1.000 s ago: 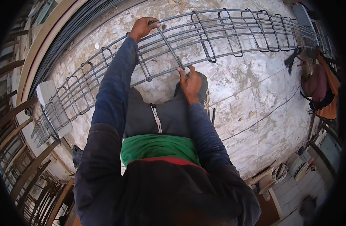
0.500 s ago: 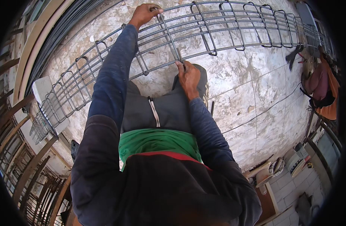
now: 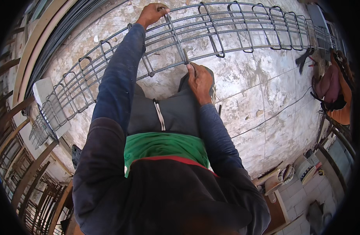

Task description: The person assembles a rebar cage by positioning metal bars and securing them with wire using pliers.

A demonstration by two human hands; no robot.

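Observation:
A long rebar cage (image 3: 230, 29) of lengthwise steel bars and bent stirrups stretches across the view in front of me. At its far side, my left hand (image 3: 151, 15) is closed around the upper end of one stirrup (image 3: 174, 34). My right hand (image 3: 200, 81) is at the same stirrup's near corner, fingers curled and thumb up against it; the inside of the grip is hidden. Other stirrups stand spaced along the cage to both sides. My legs are under its near edge.
A bundle of thin steel rods (image 3: 56, 37) lies at the far left beside wooden boards (image 3: 31, 47). A pale block (image 3: 46, 94) stands by the cage's left end. At right are a dark tuft (image 3: 304, 60), a person (image 3: 332, 86) and buckets (image 3: 303, 170). Timber frames line the left.
My right hand has shifted slightly down and right at the stirrup's near corner, its fingers more bunched. The left hand keeps its hold. The person at the right has moved a little.

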